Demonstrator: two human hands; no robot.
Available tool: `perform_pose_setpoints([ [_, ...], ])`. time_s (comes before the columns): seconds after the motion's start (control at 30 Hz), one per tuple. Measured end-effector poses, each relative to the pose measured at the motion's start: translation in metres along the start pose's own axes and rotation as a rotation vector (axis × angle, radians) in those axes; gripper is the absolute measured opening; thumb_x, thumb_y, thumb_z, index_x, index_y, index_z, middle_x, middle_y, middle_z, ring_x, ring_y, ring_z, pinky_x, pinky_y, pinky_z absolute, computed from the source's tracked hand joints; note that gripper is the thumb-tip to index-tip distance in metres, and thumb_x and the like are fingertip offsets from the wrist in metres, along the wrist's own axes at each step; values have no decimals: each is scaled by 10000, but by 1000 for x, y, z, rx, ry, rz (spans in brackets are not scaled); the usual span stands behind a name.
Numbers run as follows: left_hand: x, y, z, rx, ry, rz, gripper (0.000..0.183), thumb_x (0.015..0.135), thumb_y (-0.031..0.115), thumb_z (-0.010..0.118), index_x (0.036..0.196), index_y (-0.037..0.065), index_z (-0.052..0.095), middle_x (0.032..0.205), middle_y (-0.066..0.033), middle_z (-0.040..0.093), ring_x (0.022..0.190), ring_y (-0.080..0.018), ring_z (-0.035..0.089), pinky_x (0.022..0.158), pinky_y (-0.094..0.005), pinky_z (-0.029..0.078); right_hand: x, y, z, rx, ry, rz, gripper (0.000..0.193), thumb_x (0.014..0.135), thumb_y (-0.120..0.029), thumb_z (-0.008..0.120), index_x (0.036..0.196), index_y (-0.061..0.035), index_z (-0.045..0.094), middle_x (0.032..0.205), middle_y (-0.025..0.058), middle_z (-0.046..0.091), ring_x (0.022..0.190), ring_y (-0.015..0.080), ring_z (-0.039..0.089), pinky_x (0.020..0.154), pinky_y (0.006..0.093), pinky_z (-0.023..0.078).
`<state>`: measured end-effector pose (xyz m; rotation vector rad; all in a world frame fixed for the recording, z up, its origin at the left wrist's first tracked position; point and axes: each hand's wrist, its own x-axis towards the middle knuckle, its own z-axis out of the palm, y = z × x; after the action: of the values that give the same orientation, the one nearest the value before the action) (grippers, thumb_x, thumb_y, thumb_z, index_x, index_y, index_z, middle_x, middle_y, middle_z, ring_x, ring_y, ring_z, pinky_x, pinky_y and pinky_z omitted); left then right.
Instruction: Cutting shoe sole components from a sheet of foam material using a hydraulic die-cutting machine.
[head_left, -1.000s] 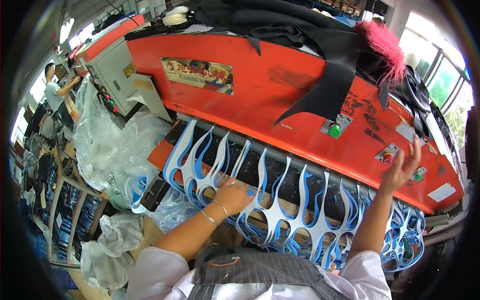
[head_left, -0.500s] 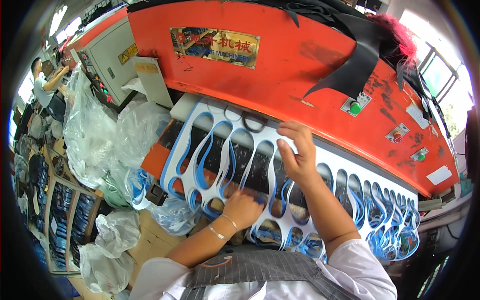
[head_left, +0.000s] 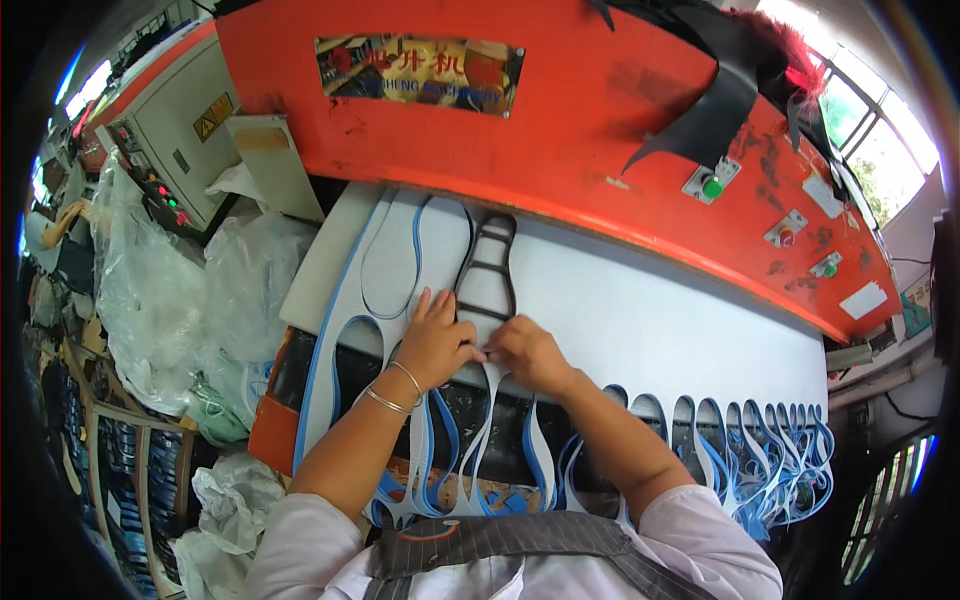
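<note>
**Inspector:** At inspection, both hands lay on the white foam sheet (head_left: 640, 310) spread over the bench (head_left: 310, 270) of the orange press (head_left: 560, 120). The left hand (head_left: 435, 340) pressed flat, fingers spread, beside the black sole-shaped cutting die (head_left: 487, 275). The right hand (head_left: 530, 352) was curled at the die's near end; whether it pinched the die or only nudged it could not be told.

**Assistant:** How was the material judged to handle?

**Inspector:** The sheet appeared light and limp: its cut-out blue-edged strips (head_left: 760, 470) drooped over the bench's front edge. It would probably sag if lifted by one corner and was best held flat with open palms. The die looked rigid, a thin-walled frame with cross bars; gripping by the bars or outer wall seemed safest, away from the cutting edge.

**Assistant:** Clearance?

**Inspector:** Uncut sheet extended to the right of the die, giving open room that way. To the left, an outline was already cut (head_left: 415, 265). The press overhung the far edge closely. Plastic bags (head_left: 160, 300) crowded the left side.
</note>
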<state>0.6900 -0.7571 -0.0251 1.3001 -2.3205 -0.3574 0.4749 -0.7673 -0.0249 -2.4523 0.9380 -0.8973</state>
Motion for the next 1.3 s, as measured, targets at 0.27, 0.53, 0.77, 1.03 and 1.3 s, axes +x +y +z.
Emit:
perform_pose_setpoints([
  [0.27,-22,-14,34,-76,118,-26,344,755,394,725,923,121,601,1353,-329,442,1360,-433,322,1123,-566,170,33,8,-25,76,-541,169,198,853,-181,612,1005,-84,695,998,139,623,960,321,603,846,380,487],
  [0.53,-21,-11,40,-209,269,-29,290,739,266,752,869,62,592,1332,-355,450,1329,-468,351,1114,-560,197,137,10,-1,-800,-710,-27,828,631,-211,817,1380,-270,470,1449,78,400,1335,263,397,1090,417,341],
  [0.77,-18,0,38,-438,351,-119,706,801,394,720,1292,-27,437,1292,-309,511,1231,-421,476,1054,-430,346,132,48,7,-507,-261,-349,207,638,-100,719,844,-112,707,1104,80,638,1099,262,573,1059,442,388],
  [1.03,6,13,12,160,-55,-129,766,818,560,619,1230,-76,509,1083,-241,643,1008,-317,623,908,-394,444,115,40,-74,-275,659,83,152,756,0,605,886,-58,659,797,101,622,700,274,592,654,343,493],
  [1.3,119,-27,43,417,63,-56,369,941,295,472,1220,99,611,1387,-92,510,1329,-251,414,1119,-498,245,54,33,-66,-148,224,905,229,821,-189,620,910,22,632,758,221,662,713,354,670,632,430,505],
])
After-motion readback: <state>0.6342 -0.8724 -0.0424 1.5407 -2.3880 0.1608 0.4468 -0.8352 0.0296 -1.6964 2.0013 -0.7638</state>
